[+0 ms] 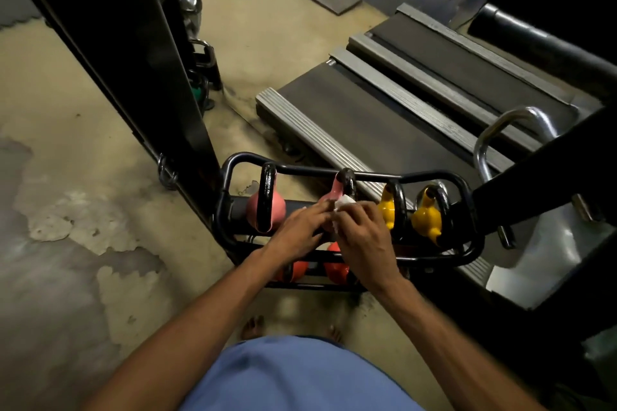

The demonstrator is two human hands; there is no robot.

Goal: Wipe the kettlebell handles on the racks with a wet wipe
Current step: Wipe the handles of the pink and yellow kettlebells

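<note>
Both hands meet over the rack (467, 253), the right hand (362, 237) pinching the wipe (344, 203) against the pink kettlebell's handle (345, 182) while the left hand (300, 227), fingers spread, steadies it for rubbing.

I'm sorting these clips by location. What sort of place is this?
Most likely a gym. A low black rack holds pink kettlebells and yellow kettlebells, and treadmill decks stand side by side just behind it. A chrome handle of another machine shows at right.
</note>
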